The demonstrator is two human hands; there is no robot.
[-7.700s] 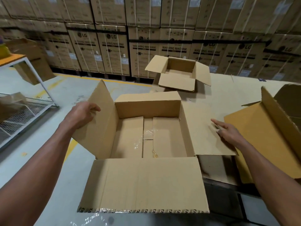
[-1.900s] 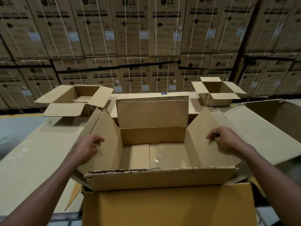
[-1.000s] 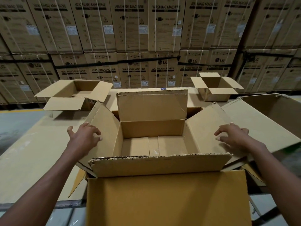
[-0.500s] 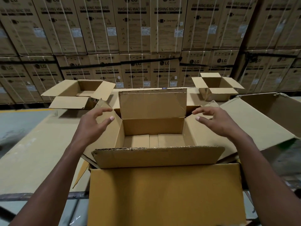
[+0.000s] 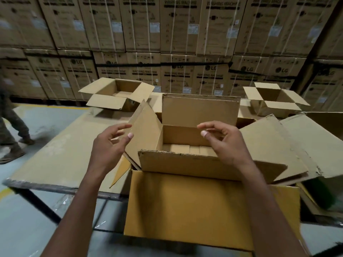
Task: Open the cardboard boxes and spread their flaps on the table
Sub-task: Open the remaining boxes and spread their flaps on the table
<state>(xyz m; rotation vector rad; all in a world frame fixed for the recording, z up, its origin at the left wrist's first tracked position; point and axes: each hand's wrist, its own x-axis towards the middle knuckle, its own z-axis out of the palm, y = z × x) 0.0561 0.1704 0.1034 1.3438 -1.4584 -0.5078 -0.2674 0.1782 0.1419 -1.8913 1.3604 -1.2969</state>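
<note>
An open brown cardboard box (image 5: pixel 200 115) stands in front of me on the cardboard-covered table (image 5: pixel 61 151). Its back flap is upright, the left flap is tilted up, and the right and near flaps are spread outward. My left hand (image 5: pixel 109 147) hovers beside the left flap with fingers apart and holds nothing. Over the box's opening floats my right hand (image 5: pixel 224 143), fingers curled and apart, also holding nothing. A yellower flap (image 5: pixel 207 208) of another box lies below the near flap. Two more opened boxes sit behind, one at far left (image 5: pixel 118 93) and one at far right (image 5: pixel 272 99).
Stacked washing-machine cartons (image 5: pixel 176 43) form a wall behind the table. A person's legs (image 5: pixel 13 130) are on the floor at the left. A large open carton (image 5: pixel 319 138) lies at the right. The table's near edge (image 5: pixel 46 184) runs at the lower left.
Both hands left the side flaps, rose and came in over the box. The left flap stands steeper. The view shifted, and a person's legs appeared at the left.
</note>
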